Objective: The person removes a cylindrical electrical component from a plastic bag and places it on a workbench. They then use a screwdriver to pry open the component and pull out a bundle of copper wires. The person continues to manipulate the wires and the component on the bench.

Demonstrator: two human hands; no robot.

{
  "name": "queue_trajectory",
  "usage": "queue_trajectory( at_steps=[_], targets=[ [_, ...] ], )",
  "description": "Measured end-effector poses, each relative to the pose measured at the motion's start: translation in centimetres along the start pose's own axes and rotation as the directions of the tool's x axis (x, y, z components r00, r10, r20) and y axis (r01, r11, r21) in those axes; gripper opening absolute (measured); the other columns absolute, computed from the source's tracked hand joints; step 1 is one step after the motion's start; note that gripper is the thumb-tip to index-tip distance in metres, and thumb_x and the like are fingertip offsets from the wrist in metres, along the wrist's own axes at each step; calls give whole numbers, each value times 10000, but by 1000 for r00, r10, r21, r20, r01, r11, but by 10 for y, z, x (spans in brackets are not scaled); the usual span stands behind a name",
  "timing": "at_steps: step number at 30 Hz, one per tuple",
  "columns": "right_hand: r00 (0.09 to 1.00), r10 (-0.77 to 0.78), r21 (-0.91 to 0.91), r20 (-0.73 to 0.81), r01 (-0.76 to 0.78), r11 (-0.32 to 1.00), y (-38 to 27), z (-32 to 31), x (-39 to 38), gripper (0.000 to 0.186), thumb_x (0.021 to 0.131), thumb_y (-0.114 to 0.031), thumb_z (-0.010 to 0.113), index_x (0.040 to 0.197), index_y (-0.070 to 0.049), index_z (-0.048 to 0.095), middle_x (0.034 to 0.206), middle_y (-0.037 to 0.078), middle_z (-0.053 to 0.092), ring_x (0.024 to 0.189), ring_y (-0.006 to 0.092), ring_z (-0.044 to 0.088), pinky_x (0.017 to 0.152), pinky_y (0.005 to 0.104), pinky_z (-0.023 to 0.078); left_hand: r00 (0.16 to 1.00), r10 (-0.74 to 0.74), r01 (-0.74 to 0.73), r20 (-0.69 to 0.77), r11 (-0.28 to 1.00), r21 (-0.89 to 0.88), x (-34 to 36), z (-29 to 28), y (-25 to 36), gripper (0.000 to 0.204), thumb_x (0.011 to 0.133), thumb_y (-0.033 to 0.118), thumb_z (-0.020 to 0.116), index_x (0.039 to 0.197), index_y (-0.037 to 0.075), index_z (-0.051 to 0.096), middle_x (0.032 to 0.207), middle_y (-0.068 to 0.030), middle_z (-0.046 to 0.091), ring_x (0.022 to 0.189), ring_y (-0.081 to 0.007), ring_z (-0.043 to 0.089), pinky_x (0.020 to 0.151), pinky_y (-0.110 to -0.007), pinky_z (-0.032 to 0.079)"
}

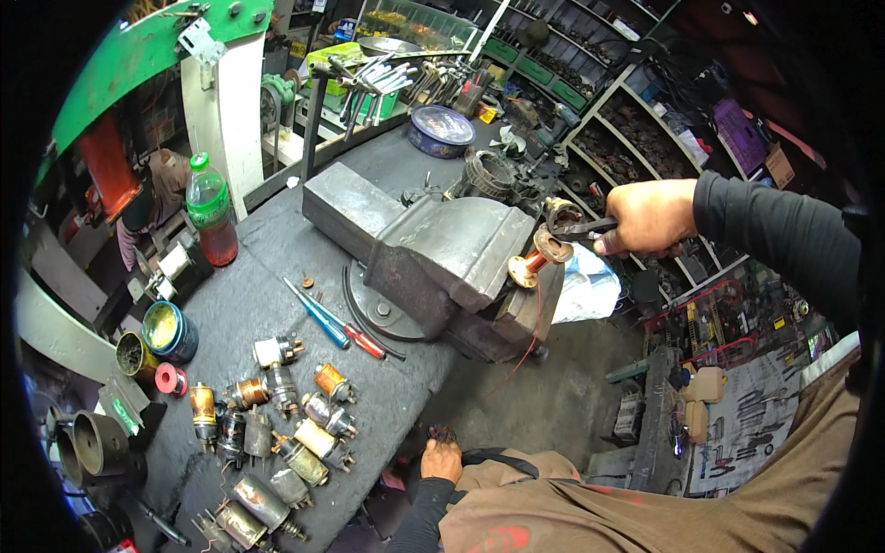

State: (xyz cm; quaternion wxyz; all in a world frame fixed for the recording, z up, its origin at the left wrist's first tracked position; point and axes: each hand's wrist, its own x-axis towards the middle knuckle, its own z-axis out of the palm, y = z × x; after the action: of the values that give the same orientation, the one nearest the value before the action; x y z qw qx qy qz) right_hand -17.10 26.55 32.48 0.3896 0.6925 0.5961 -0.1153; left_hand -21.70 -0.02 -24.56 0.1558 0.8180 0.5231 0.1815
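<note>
My right hand [650,219] is closed round the handles of dark pliers [592,227] at the right of the bench vise [452,244]. Their jaws reach the upper flange of a copper-coloured coil bobbin [537,262], which sits tilted by the vise jaws. From the bobbin a thin red wire [535,339] hangs down. Low in the middle, beside the bench edge, my left hand [442,463] is curled closed. Its fingertips are mostly hidden, and whatever they hold cannot be made out.
Several cylindrical solenoids [261,500] lie on the dark bench [249,309]. Blue [323,318] and red [364,339] screwdrivers lie by the vise base. A bottle of red liquid [211,212] stands at left, a round tub [442,131] behind the vise. Shelves [636,138] line the right.
</note>
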Motion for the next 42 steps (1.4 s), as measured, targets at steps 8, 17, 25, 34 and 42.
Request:
queue_trajectory(
  at_steps=[8, 17, 25, 34, 42],
  targets=[
    [856, -363, -470, -367, 166, 867, 31, 37, 9, 340, 944, -264, 654, 883, 64, 720, 809, 263, 718, 814, 398, 735, 751, 469, 581, 999, 6, -5, -45, 1000, 22, 0, 7, 2, 154, 863, 137, 580, 807, 57, 699, 759, -124, 698, 742, -266, 677, 845, -367, 439],
    [795, -379, -222, -474, 309, 925, 47, 52, 14, 315, 956, -261, 649, 936, 52, 683, 839, 273, 703, 859, 450, 706, 792, 501, 558, 1000, -18, 18, -7, 999, -32, 3, -4, 0, 169, 859, 158, 599, 770, 58, 702, 734, -139, 703, 746, -262, 687, 856, -378, 436],
    [868, -390, -386, -306, 261, 885, 14, 29, 1, 348, 925, -250, 569, 928, 55, 737, 941, 283, 724, 940, 439, 716, 864, 481, 569, 1000, -4, 3, 5, 1000, 7, 5, -11, 0, 162, 851, 150, 601, 770, 62, 709, 737, -141, 709, 738, -259, 689, 885, -376, 431],
    [984, -111, -201, -139, 82, 976, -7, 8, -7, 511, 1022, -380, 524, 904, 89, 687, 728, 203, 703, 678, 336, 728, 716, 409, 604, 1000, 11, -11, 10, 1000, 19, -1, 3, 12, 140, 859, 115, 576, 821, 54, 697, 730, -129, 687, 722, -274, 673, 840, -383, 442],
    [915, -282, -252, -288, 212, 944, 37, 43, 20, 532, 955, -442, 686, 967, 89, 721, 895, 287, 724, 890, 433, 728, 794, 484, 573, 999, 27, -27, -41, 999, -16, 0, 9, 11, 114, 847, 112, 589, 813, 44, 675, 723, -134, 685, 719, -276, 670, 824, -382, 442]
  ],
)
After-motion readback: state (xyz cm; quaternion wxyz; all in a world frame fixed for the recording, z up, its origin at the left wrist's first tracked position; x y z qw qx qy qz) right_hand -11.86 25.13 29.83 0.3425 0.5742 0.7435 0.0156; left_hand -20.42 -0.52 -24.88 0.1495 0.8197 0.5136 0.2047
